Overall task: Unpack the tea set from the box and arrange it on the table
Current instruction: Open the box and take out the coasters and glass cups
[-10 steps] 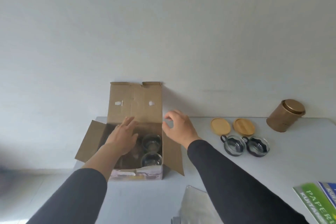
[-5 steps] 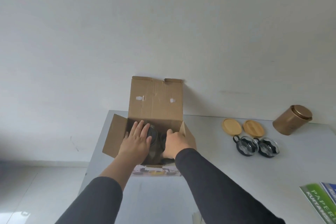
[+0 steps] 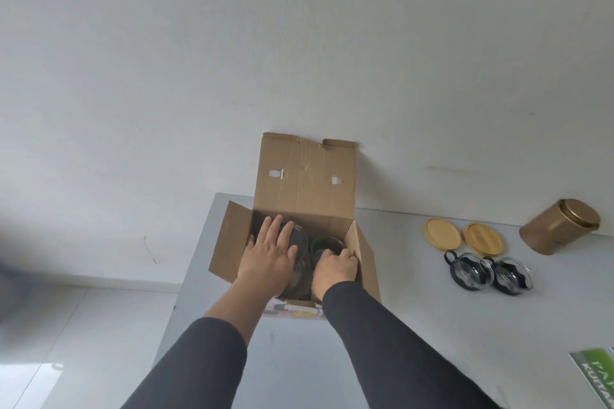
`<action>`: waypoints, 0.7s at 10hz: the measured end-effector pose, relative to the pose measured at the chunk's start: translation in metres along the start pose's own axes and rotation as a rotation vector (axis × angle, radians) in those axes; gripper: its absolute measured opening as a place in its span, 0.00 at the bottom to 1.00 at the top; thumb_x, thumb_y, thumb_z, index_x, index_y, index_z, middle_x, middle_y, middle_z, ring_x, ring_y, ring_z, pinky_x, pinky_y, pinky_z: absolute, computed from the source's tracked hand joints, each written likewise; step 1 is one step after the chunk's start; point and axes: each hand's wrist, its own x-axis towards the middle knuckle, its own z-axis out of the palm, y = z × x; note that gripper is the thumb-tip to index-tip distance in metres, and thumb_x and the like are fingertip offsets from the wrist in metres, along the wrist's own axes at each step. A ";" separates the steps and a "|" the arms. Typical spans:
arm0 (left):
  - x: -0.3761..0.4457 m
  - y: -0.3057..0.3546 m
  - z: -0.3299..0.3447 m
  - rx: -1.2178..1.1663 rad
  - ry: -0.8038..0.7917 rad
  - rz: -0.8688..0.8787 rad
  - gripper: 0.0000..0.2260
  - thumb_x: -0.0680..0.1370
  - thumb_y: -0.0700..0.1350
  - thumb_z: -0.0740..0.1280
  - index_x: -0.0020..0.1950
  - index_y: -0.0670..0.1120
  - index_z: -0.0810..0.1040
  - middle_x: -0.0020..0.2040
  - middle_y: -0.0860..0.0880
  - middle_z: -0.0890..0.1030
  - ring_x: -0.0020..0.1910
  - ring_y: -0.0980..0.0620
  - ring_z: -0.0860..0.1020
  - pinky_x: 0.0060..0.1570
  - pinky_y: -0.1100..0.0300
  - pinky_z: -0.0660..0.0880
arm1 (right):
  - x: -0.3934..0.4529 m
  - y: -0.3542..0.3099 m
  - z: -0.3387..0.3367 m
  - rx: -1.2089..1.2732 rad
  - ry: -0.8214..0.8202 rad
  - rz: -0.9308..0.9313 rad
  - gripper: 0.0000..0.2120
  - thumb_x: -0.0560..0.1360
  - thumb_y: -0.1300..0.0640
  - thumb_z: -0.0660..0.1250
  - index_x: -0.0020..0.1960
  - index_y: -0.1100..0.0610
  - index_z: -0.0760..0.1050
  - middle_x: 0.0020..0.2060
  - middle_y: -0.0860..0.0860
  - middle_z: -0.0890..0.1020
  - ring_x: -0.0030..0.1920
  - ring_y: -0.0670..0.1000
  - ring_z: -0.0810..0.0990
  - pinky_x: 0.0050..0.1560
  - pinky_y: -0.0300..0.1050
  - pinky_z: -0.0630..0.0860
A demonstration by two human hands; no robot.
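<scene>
My sleeves [image 3: 392, 342] are dark grey. The box [image 3: 304, 176] is plain brown, the worktop [image 3: 432, 325] pale grey, the two lids [image 3: 442, 232] right of my hands light wood, the tin [image 3: 555, 231] golden brown.

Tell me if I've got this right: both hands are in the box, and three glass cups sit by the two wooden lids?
Not quite. The head view shows two cups, not three, by the lids. Both the left hand and right hand are in the box.

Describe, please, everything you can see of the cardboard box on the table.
The cardboard box is plain brown, standing upright and open near the table's back left corner. Its rear flap stands against the wall, side flaps spread outward. A printed label shows low on its front. Both hands, left and right, reach inside among glass pieces.
</scene>
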 end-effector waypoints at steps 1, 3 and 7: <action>-0.001 -0.001 0.001 0.000 -0.002 0.002 0.25 0.82 0.55 0.42 0.78 0.52 0.41 0.79 0.50 0.39 0.77 0.48 0.37 0.75 0.49 0.44 | -0.002 0.002 -0.001 0.032 0.013 -0.005 0.32 0.74 0.52 0.69 0.73 0.58 0.59 0.69 0.59 0.67 0.69 0.62 0.64 0.67 0.51 0.65; 0.000 0.000 -0.001 -0.031 0.003 0.005 0.24 0.83 0.54 0.42 0.78 0.51 0.42 0.79 0.51 0.39 0.77 0.49 0.37 0.75 0.49 0.45 | -0.016 0.014 -0.019 0.179 0.044 -0.093 0.42 0.67 0.38 0.71 0.71 0.59 0.60 0.66 0.60 0.68 0.67 0.61 0.67 0.65 0.51 0.68; 0.006 0.035 -0.022 -0.057 0.039 -0.083 0.21 0.83 0.52 0.50 0.75 0.49 0.57 0.78 0.48 0.54 0.78 0.47 0.47 0.74 0.38 0.46 | -0.044 0.093 -0.041 0.657 0.431 -0.234 0.35 0.60 0.44 0.73 0.61 0.53 0.64 0.54 0.52 0.63 0.52 0.55 0.71 0.54 0.48 0.75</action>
